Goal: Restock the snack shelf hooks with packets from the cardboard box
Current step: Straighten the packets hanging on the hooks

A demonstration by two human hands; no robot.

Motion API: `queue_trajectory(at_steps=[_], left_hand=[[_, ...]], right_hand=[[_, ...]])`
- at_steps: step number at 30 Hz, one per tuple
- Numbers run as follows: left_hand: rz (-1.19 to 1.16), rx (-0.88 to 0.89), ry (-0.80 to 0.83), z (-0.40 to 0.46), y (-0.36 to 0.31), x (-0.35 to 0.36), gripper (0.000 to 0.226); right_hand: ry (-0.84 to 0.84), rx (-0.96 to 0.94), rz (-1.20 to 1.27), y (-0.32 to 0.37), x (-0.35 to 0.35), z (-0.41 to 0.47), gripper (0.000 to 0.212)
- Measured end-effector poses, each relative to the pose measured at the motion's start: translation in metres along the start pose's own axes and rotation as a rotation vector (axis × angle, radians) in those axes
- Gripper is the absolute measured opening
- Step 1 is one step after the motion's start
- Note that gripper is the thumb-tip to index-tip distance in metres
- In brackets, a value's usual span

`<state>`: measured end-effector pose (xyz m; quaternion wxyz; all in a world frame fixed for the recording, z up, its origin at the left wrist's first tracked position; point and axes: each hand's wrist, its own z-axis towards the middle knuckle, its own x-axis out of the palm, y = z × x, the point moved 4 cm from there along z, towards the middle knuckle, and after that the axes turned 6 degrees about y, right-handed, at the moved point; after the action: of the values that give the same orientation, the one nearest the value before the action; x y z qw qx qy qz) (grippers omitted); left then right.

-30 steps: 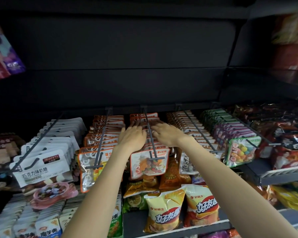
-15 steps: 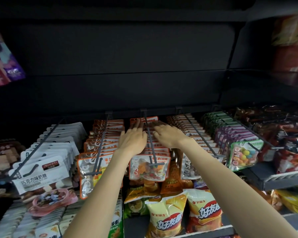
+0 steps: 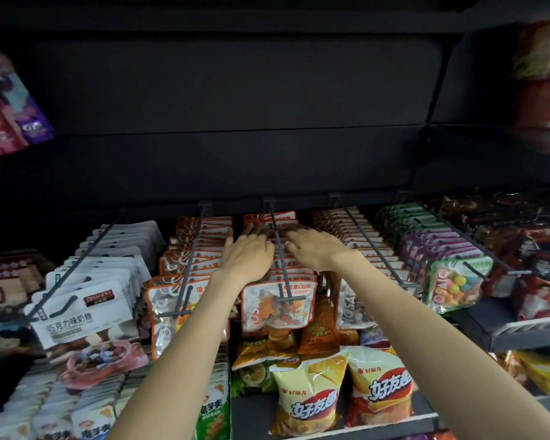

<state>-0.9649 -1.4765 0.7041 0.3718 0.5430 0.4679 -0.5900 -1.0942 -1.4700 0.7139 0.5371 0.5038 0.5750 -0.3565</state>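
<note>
A row of orange-edged gummy packets [image 3: 278,304] hangs on the middle dark hook [image 3: 278,249]. My left hand [image 3: 250,250] lies on the tops of these packets left of the hook rod, fingers stretched toward the back. My right hand [image 3: 313,246] lies on them right of the rod, fingers pointing back and left. Both hands press on the packet tops and hold nothing. The cardboard box is out of view.
Neighbouring hooks carry white milk-candy packets [image 3: 83,308], more orange packets [image 3: 178,300], brown-topped packets [image 3: 353,236] and green and purple candy packets [image 3: 454,284]. Yellow chip bags [image 3: 308,398] stand on the shelf below. A dark back panel [image 3: 235,122] rises above the hooks.
Both hands have slid a little farther back along the hook over the packet tops. The view has shifted slightly.
</note>
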Motion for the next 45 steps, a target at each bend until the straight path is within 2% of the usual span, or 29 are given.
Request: queue_trajectory(at_steps=[3,6,8,10,13,17,19,21,25,30,36,41,45], left_hand=[[-0.039,-0.010,-0.185,0.002,-0.001,-0.006,0.047],[-0.071,-0.014,-0.443,-0.002,-0.008,-0.028,0.039],[-0.052,0.020,-0.492,-0.007,-0.012,-0.043,0.034],[0.025,0.062,-0.459,-0.009,-0.010,-0.057,0.031],[0.195,0.138,-0.327,-0.008,0.004,-0.077,0.032],[0.384,0.412,-0.085,0.000,0.023,-0.079,0.034],[0.422,0.516,0.001,0.008,0.035,-0.068,0.037],[0.381,0.528,0.064,0.020,0.047,-0.054,0.043],[0.247,0.446,0.225,0.043,0.054,-0.033,0.053],[0.261,0.433,0.306,0.066,0.059,-0.026,0.053],[0.306,0.511,0.306,0.064,0.058,-0.024,0.049],[0.199,0.522,0.325,0.062,0.054,-0.033,0.047],[0.149,0.458,0.318,0.072,0.057,-0.030,0.050]], right_hand=[[-0.071,-0.003,-0.027,0.000,-0.003,-0.001,0.047],[-0.287,0.015,-0.045,0.001,-0.016,-0.005,0.038],[-0.408,0.020,-0.074,0.001,-0.025,-0.010,0.032],[-0.490,0.006,-0.108,0.000,-0.035,-0.015,0.029],[-0.539,-0.075,-0.136,-0.003,-0.048,-0.020,0.029],[-0.330,-0.272,-0.235,-0.009,-0.051,-0.017,0.034],[-0.207,-0.276,-0.266,-0.014,-0.046,-0.007,0.038],[-0.140,-0.236,-0.251,-0.021,-0.042,0.005,0.044],[0.018,-0.144,-0.274,-0.024,-0.033,0.023,0.054],[0.022,-0.123,-0.212,-0.023,-0.034,0.029,0.048],[0.032,-0.125,-0.341,-0.029,-0.028,0.027,0.051],[0.059,-0.131,-0.304,-0.034,-0.036,0.029,0.048],[0.030,-0.102,-0.248,-0.029,-0.042,0.033,0.049]])
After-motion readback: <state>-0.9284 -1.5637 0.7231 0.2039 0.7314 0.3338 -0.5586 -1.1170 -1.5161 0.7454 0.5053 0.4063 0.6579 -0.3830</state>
